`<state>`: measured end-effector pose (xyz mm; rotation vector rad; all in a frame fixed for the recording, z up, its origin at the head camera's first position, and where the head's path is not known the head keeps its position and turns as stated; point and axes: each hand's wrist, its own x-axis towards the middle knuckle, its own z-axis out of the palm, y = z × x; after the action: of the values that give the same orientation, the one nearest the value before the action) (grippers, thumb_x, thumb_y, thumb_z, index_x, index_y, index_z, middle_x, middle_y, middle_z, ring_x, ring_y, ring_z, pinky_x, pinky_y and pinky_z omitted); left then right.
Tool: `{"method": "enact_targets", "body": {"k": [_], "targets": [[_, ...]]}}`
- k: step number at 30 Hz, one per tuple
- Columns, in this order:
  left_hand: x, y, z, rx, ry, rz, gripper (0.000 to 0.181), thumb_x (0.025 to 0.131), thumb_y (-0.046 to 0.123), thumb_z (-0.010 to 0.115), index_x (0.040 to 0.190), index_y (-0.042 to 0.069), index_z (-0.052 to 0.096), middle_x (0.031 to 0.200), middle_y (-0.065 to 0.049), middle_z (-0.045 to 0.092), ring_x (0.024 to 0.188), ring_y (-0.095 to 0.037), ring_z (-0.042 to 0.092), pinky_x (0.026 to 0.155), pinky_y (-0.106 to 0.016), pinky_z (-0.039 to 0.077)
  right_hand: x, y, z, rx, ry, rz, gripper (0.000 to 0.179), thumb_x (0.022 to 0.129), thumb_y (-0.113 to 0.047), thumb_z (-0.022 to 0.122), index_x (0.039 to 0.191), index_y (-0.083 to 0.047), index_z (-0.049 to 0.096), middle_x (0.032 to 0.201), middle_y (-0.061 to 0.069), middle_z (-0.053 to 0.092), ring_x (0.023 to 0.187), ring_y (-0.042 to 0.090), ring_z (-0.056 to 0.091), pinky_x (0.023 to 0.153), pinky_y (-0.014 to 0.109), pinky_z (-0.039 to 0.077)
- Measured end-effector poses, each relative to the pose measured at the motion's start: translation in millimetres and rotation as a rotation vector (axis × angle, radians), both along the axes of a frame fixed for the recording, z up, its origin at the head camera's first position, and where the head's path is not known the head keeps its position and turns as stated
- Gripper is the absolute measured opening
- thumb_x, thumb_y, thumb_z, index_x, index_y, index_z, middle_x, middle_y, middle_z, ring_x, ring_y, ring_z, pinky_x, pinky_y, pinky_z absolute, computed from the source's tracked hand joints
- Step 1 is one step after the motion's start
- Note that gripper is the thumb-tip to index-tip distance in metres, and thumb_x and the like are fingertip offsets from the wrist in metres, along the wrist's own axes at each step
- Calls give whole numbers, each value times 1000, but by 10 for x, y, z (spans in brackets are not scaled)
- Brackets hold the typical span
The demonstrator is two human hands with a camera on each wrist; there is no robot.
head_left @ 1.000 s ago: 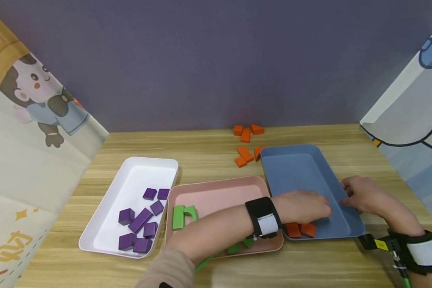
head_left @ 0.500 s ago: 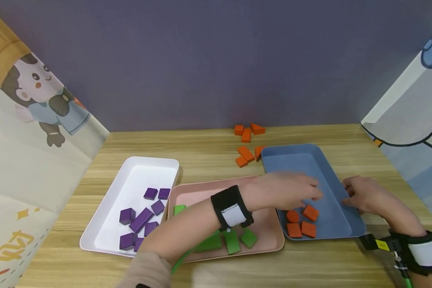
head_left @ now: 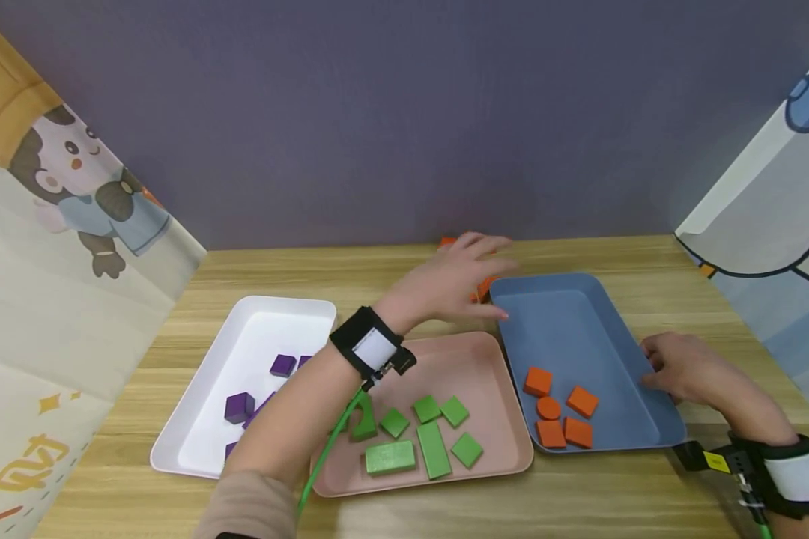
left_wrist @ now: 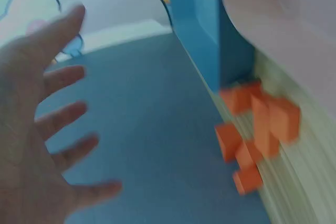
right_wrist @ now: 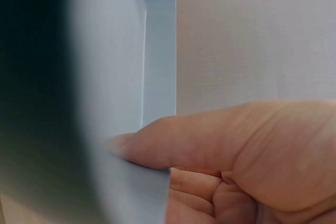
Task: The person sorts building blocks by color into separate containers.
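My left hand (head_left: 445, 281) hovers over the loose orange blocks (left_wrist: 265, 124) at the back of the table, fingers spread and nothing held. In the head view it hides most of those blocks. My right hand (head_left: 691, 367) pinches the right rim of the blue tray (head_left: 559, 322); the right wrist view shows the thumb (right_wrist: 157, 142) over the inside of the tray wall and curled fingers outside. Several orange blocks, one of them a round block (head_left: 548, 408), lie near the tray's front left corner.
A pink tray (head_left: 472, 352) with several green blocks (head_left: 434, 451) stands left of the blue one. Farther left is a white tray (head_left: 256, 318) with purple blocks (head_left: 239, 407), partly hidden by the left forearm. A dark wall (head_left: 404, 120) rises behind the table.
My left hand has left the blue tray, moving left and back to the loose orange blocks, its fingers spreading. Another orange block shows in the tray where it was. My right hand stays put.
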<state>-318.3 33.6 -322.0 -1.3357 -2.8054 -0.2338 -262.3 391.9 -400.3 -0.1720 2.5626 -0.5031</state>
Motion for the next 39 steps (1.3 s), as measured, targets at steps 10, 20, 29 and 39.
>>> {"method": "enact_targets", "body": {"k": [10,20,29,39], "targets": [[-210,-229,-247,-122,-240,337,110,71,80,65,155,50,1,165,-6,-22,146,-53,-19,107,-79,20,10,6,-9,10,15,-1,28,84,-6,71,103,11,60,96,28,66,75,24,67,56,35,57],[-294,-325,-546,-293,-385,498,104,71,82,63,154,51,9,168,-6,-11,151,-49,-3,105,-70,36,6,-4,-12,18,18,6,29,84,-6,71,103,12,59,95,28,66,76,25,66,57,35,57],[-295,-219,-638,-291,-407,285,70,92,52,62,153,38,31,164,-14,17,151,-39,22,112,-53,39,13,-3,-12,8,10,5,30,85,-6,71,104,13,58,94,28,65,75,24,66,57,36,57],[-320,-120,-722,-375,-226,113,29,101,16,56,129,20,55,122,-8,54,117,-24,54,115,-41,37,-19,7,-11,19,-1,-12,29,84,-6,71,103,12,59,93,25,66,75,23,66,58,35,57]]}}
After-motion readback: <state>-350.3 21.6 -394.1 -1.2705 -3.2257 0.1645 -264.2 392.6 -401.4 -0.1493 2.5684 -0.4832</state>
